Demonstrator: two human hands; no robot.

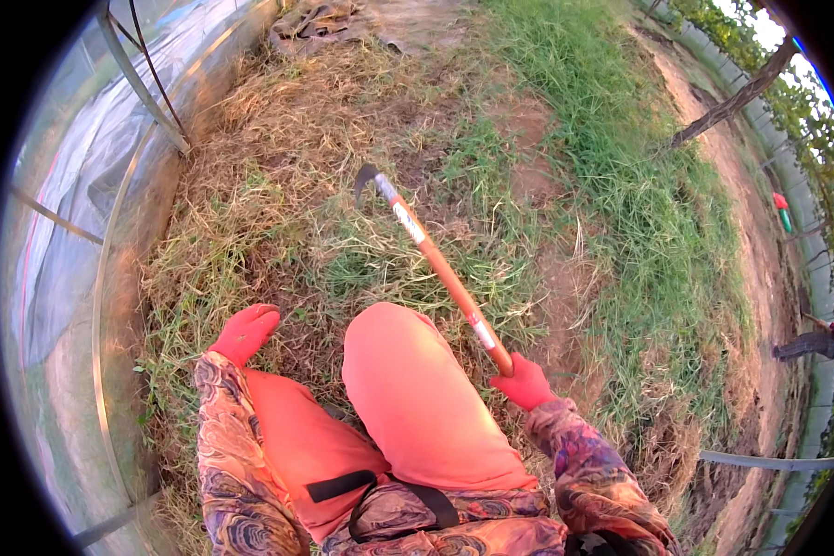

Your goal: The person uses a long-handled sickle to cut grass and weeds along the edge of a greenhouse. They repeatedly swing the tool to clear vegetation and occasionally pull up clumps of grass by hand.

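My right hand [525, 383], in a red glove, is wrapped round the lower end of a long-handled sickle [449, 283]. Its orange-brown handle slants up and to the left. The dark curved blade [366, 180] is over cut, drying grass, its tip pointing down in the picture. In a matching red glove, my left hand [248, 334] hangs beside my left knee above the grass, its fingers stretched forward and nothing seen in them. Green and yellowed grass [380, 255] lies in front of my knees, with a denser tuft near the handle.
Clear plastic sheeting on a metal frame [102, 250] runs along the left. Tall green grass [639, 213] grows on the right, beyond a strip of bare soil [561, 306]. A leaning post [741, 97] stands at the upper right. Another person [811, 345] is at the far right edge.
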